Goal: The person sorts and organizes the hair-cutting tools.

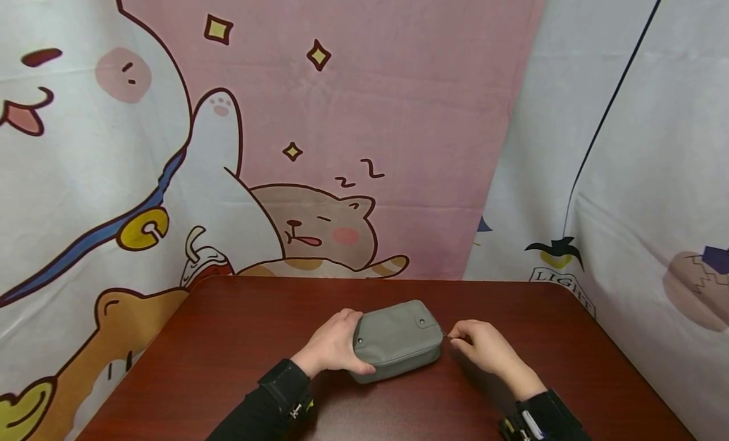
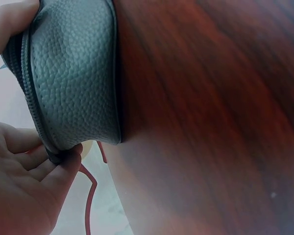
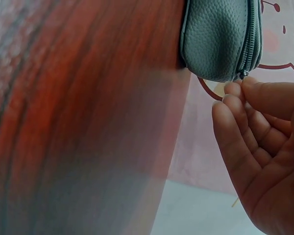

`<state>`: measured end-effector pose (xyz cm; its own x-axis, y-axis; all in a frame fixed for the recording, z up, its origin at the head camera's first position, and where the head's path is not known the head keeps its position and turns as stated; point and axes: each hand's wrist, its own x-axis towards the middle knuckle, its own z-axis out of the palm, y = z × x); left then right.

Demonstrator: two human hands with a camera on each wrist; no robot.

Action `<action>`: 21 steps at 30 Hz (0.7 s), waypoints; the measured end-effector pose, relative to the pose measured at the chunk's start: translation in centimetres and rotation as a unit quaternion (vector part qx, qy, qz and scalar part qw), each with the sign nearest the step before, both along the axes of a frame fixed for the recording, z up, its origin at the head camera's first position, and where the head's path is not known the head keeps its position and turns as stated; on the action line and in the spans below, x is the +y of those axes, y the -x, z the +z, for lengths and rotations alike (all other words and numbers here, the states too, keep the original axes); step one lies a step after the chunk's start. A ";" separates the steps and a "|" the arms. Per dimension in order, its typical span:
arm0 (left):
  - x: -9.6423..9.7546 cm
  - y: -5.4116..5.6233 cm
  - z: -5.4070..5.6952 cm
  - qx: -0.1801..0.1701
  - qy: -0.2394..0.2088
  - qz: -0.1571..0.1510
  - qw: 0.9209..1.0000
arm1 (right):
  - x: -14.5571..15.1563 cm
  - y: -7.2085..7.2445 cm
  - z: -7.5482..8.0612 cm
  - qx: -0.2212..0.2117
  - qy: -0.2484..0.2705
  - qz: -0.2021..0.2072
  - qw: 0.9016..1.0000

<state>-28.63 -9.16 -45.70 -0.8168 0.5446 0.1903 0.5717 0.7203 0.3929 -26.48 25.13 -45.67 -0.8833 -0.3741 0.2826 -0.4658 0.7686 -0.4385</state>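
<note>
A grey-green zippered pouch of pebbled leather lies on the table, in the middle of the head view. My left hand grips its left end, thumb along the near side and fingers round the far side. At the right end, my right hand pinches the zipper pull between thumb and index finger; the pull itself is mostly hidden. In the right wrist view the zipper runs up the pouch's side with its teeth closed where they show. The left wrist view shows the pouch's left end between thumb and fingers.
The pouch rests on a reddish-brown wooden table. Behind it hangs a pink and white cloth printed with cartoon animals. A pale curtain with a printed lamp hangs at the right. Dark sleeves with wrist devices cover both forearms.
</note>
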 end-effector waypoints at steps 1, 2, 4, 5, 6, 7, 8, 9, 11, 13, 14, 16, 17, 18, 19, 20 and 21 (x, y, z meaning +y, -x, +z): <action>0.0 0.0 -0.1 0.000 0.000 0.000 1.000 | 0.0 0.0 0.1 -0.001 0.000 0.002 1.000; 0.0 0.0 -0.1 0.000 0.000 -0.001 1.000 | 0.0 -0.1 0.1 -0.003 0.000 0.005 1.000; 0.0 0.0 -0.1 0.000 -0.001 -0.001 1.000 | 0.0 -0.2 0.2 -0.006 -0.001 0.008 1.000; 0.0 0.0 -0.1 -0.001 0.000 -0.001 1.000 | 0.0 -0.2 0.2 -0.006 -0.002 0.010 1.000; 0.0 0.0 0.0 -0.003 -0.001 -0.001 1.000 | 0.1 -0.2 0.3 -0.006 -0.004 0.011 1.000; 0.0 0.0 0.0 -0.006 -0.001 -0.001 1.000 | 0.1 -0.2 0.3 -0.007 -0.005 0.011 1.000; 0.0 0.0 0.1 -0.006 0.000 -0.001 1.000 | 0.1 -0.2 0.2 -0.008 -0.005 0.012 1.000; 0.0 0.0 0.1 -0.007 -0.001 -0.002 1.000 | 0.1 -0.3 0.2 -0.010 -0.006 0.012 1.000; 0.0 0.1 0.1 -0.011 0.001 -0.001 1.000 | 0.1 -0.4 0.2 -0.012 -0.004 0.014 1.000; 0.0 0.1 0.0 -0.015 0.002 0.001 1.000 | 0.2 -0.5 0.1 -0.014 -0.001 0.018 1.000; 0.0 0.1 0.1 -0.016 0.002 0.002 1.000 | 0.2 -0.6 0.1 -0.014 0.002 0.020 1.000; 0.0 0.2 0.0 -0.016 0.000 0.002 1.000 | 0.2 -0.7 0.1 -0.011 0.008 0.025 1.000; 0.0 0.2 0.1 -0.016 -0.001 0.002 1.000 | 0.2 -0.7 0.1 -0.011 0.010 0.026 1.000; 0.0 0.2 0.1 -0.014 -0.002 0.002 1.000 | 0.1 -0.7 0.1 -0.010 0.011 0.027 1.000; 0.0 0.2 0.1 -0.013 -0.002 0.002 1.000 | 0.1 -0.8 0.2 -0.012 0.012 0.029 0.999; 0.0 0.2 0.1 -0.011 -0.003 0.000 1.000 | 0.1 -0.8 0.2 -0.015 0.014 0.031 0.999; 0.0 0.2 0.1 -0.010 -0.003 -0.001 1.000 | 0.1 -0.8 0.2 -0.019 0.014 0.032 0.999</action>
